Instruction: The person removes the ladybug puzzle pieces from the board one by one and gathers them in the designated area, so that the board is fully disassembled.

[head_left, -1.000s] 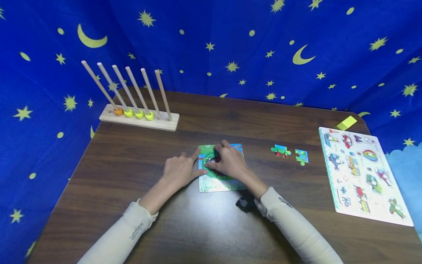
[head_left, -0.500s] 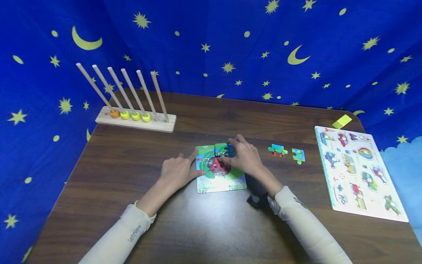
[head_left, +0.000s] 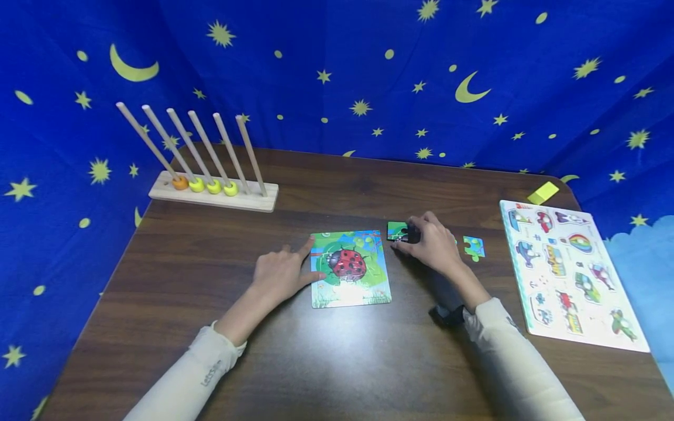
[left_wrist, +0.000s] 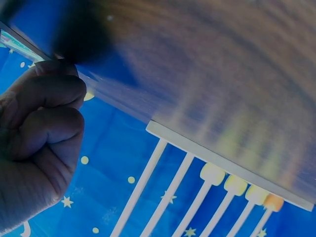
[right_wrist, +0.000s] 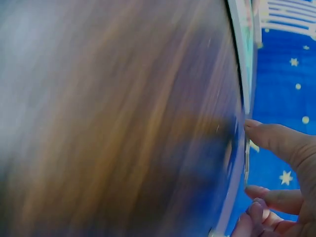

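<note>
A ladybug puzzle board (head_left: 347,292) lies flat on the table in the head view. My left hand (head_left: 276,275) keeps an extended index finger and thumb at its left edge; the left wrist view shows other fingers of this hand (left_wrist: 42,128) curled. Right of the board, my right hand (head_left: 434,242) pinches a green and blue puzzle piece (head_left: 396,230), its far side hidden by the fingers. In the right wrist view the right hand's thumb and fingers (right_wrist: 276,168) meet a thin edge. Beyond that hand lies a blue and green puzzle piece (head_left: 474,248); another is mostly covered by the hand.
A wooden peg stand (head_left: 216,197) with orange and yellow beads stands at the back left. On the right lie a white picture board (head_left: 571,275) with vehicles and a yellow block (head_left: 543,193). A blue star curtain (head_left: 316,35) borders the table.
My right hand has moved right, off the puzzle board, carrying the puzzle piece. The ladybug picture is uncovered. My left hand stays at the board's left edge.
</note>
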`<state>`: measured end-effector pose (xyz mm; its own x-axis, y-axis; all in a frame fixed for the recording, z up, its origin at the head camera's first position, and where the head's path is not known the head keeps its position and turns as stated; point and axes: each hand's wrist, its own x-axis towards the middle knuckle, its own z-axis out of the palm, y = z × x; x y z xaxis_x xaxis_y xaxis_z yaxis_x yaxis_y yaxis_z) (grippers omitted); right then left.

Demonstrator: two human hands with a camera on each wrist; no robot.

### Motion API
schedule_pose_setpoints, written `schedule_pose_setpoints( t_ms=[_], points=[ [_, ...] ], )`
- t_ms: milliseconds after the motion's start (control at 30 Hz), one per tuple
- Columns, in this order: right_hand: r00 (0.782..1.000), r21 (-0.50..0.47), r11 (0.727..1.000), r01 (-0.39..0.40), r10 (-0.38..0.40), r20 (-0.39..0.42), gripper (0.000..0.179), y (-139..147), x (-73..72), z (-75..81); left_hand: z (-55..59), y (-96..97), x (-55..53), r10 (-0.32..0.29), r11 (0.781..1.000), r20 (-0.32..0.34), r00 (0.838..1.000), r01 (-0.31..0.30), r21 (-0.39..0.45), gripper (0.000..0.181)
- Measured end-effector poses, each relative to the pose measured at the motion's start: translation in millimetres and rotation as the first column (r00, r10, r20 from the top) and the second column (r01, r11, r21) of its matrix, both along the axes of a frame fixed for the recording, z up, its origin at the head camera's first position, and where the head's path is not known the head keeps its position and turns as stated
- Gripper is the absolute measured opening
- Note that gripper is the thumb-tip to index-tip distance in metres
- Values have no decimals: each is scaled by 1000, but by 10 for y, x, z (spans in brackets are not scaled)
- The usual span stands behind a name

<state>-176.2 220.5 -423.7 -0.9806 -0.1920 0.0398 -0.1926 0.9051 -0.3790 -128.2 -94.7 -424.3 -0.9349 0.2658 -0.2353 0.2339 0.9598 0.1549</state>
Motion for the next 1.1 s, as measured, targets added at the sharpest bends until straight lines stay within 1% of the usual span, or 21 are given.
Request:
schedule_pose_setpoints(
  t_ms=[100,267,400,500,600,700,800,900,967,1033,1100],
  points=[
    [1000,21,1000,18,-19,24,68,78,-12,-13,4,5,3,-1,1000,1,1000,1,-2,89],
    [998,33,999,30,-32,61,72,115,-31,-12,12,4,6,3,1000,9,1000,-3,-4,89],
    [997,47,998,32,-36,73,72,116,-39,1,14,9,3,7,1000,14,1000,-7,-6,89],
    [997,36,999,22,-25,74,72,102,-15,12,16,8,-2,5,1000,13,1000,-5,-3,89],
    [998,9,1000,-16,15,64,71,56,47,18,16,-4,-12,-9,1000,-1,1000,9,-2,89],
    [995,-29,996,-84,86,48,65,-14,145,20,14,-18,-23,-27,1000,-18,999,27,1,89],
    [986,-58,985,-161,163,39,58,-98,260,12,16,-27,-39,-34,999,-14,999,34,12,88],
    [973,-69,973,-221,225,55,55,-179,375,-10,40,-3,-39,-43,999,-4,999,43,24,88],
    [967,-63,968,-244,248,66,55,-224,442,-23,59,64,0,-58,998,-11,998,58,31,87],
    [965,-51,967,-250,253,69,55,-262,487,-32,67,175,68,-83,996,-32,996,84,35,84],
    [966,-46,967,-249,252,62,54,-286,514,-36,67,306,150,-121,992,-62,991,123,25,81]
  ],
)
